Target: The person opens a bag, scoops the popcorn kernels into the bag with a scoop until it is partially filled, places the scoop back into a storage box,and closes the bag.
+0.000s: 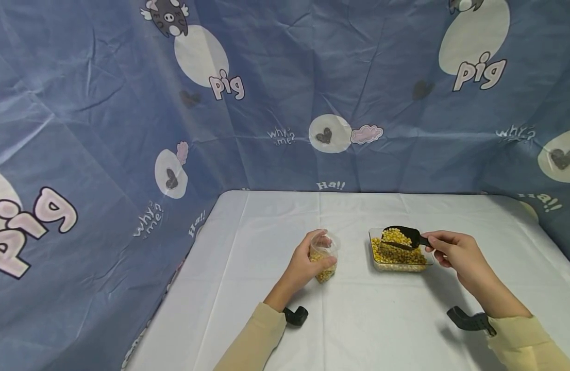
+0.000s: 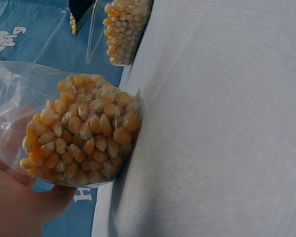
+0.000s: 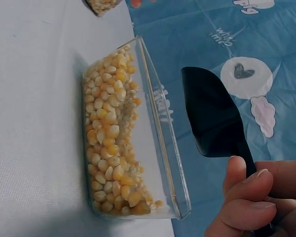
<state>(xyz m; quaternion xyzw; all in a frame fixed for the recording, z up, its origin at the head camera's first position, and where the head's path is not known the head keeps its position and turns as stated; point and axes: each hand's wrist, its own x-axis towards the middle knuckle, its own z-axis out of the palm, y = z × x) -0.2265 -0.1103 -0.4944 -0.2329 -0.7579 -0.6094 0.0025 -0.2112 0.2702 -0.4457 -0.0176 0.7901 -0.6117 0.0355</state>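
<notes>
My left hand [image 1: 308, 262] grips a clear plastic bag [image 1: 323, 246] partly filled with corn kernels [image 2: 86, 131]; its bottom rests on the white table in the left wrist view. In my right hand [image 1: 458, 253] is the handle of a black scoop [image 1: 412, 236], pinched between thumb and fingers. Yellow kernels [image 1: 396, 237] lie heaped in the scoop, which hangs above a clear rectangular container [image 3: 160, 128]. Corn kernels [image 3: 111, 143] fill the lower part of that container. In the right wrist view only the scoop's dark underside shows, apart from the container's rim.
The container stands to the right of the bag on a white-covered table [image 1: 266, 232]. A blue printed curtain [image 1: 275, 98] hangs behind the table and along its left side. Black wrist mounts [image 1: 468, 319] sit at both sleeves.
</notes>
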